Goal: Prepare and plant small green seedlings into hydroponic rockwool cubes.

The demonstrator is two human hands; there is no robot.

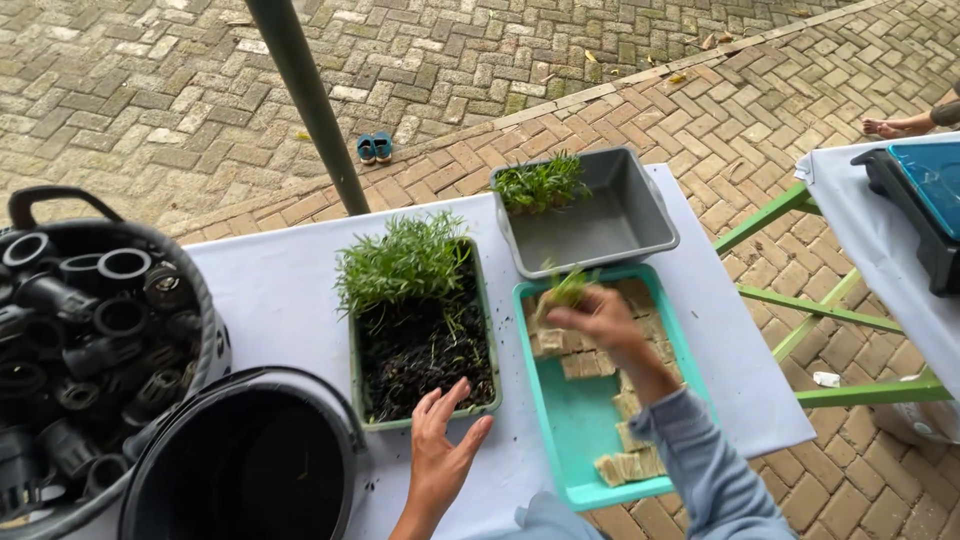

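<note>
In the head view, the right hand sits just right of the frame's centre, above the upper end of the teal tray. Its fingers are drawn together, pinched on a small green seedling whose leaves stick up past the knuckles toward the top of the frame. Under and around that hand lie tan sponge cubes, some in a block near the tray's upper end, others scattered along its right side and at the lower edge. A grey-blue sleeve runs from the wrist to the bottom of the frame.

The left hand is at lower centre, fingers spread apart and flat, holding nothing. Its fingertips touch the lower rim of the green tray, which holds dark soil with a thick tuft of green seedlings at its upper end.

Above the teal tray stands a grey tub with a small bunch of cut seedlings in its upper left corner. All three rest on a white counter. At lower left is a black bucket, and beside it, at the left edge, a basket of black plastic pipe fittings. A dark pole crosses the upper left over the brick paving.
</note>
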